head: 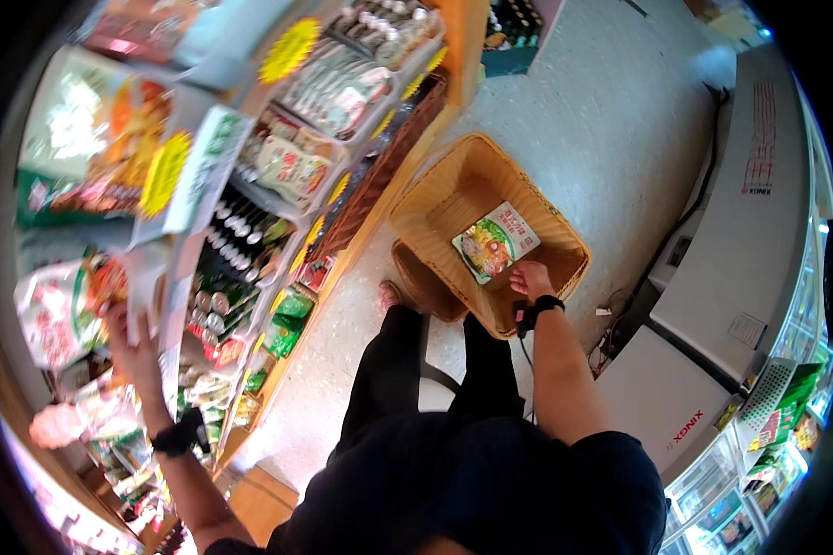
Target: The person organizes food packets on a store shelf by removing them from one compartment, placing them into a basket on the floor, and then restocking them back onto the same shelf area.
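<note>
My left hand [135, 347] reaches into the shelf at the left, its fingertips at a white and red food packet [55, 316] with a green edge; the hand is blurred, so a grip on it cannot be told. Over the wicker basket [482, 149] hangs my right hand [531, 279], its fingers curled beside a white and green food pouch [498, 241]. That pouch lies inside the basket with its food picture facing up. Whether the right hand holds anything cannot be made out.
Stocked shelf bins [350, 139] with yellow star tags run along the left. A dark woven basket [423, 284] stands on the floor under the wicker one. Grey freezer cabinets [729, 229] line the right, with a black cable [680, 222] beside them.
</note>
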The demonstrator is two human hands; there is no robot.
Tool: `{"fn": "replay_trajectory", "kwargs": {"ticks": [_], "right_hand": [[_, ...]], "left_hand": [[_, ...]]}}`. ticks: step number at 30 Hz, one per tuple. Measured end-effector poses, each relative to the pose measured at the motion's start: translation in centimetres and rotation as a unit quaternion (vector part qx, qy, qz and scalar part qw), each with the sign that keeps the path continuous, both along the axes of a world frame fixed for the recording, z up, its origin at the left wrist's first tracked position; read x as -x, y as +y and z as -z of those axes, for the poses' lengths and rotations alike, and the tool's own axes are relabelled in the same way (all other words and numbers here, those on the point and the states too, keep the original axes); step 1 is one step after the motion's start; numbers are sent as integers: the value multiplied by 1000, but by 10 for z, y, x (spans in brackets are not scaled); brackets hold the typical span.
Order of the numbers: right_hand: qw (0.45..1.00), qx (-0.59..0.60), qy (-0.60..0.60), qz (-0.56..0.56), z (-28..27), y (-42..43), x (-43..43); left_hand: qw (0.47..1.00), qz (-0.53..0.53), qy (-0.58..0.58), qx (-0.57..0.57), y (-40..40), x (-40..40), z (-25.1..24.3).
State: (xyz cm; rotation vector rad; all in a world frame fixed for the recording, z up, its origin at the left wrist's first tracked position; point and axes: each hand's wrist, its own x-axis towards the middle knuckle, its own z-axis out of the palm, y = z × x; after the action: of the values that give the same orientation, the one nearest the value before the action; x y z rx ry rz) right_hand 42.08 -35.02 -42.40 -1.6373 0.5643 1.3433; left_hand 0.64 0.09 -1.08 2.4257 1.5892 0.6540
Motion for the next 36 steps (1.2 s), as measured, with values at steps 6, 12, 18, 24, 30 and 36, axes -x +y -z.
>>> {"fn": "replay_trajectory", "kwargs": {"ticks": [6,12,18,24,30,36], "right_hand": [[993,49,-56,87,105,12,-10],[938,139,-100,300,204,-5,-39],[919,96,-49,379,205,18,-35],[883,83,-142,440,251,-3,-36],[917,239,-315,-51,244,-4,-29],[925,123,-357,39,207,-1,-18]], "left_hand": [[992,-25,108,-59,14,37,-4],[980,-93,151,-85,28,53,-14],[963,-148,200,-103,-4,35,-25],[965,-125,201,-110,14,66,-26],[970,-107,196,-97,1,75,-25],[978,-88,171,-85,3,52,-13]]}}
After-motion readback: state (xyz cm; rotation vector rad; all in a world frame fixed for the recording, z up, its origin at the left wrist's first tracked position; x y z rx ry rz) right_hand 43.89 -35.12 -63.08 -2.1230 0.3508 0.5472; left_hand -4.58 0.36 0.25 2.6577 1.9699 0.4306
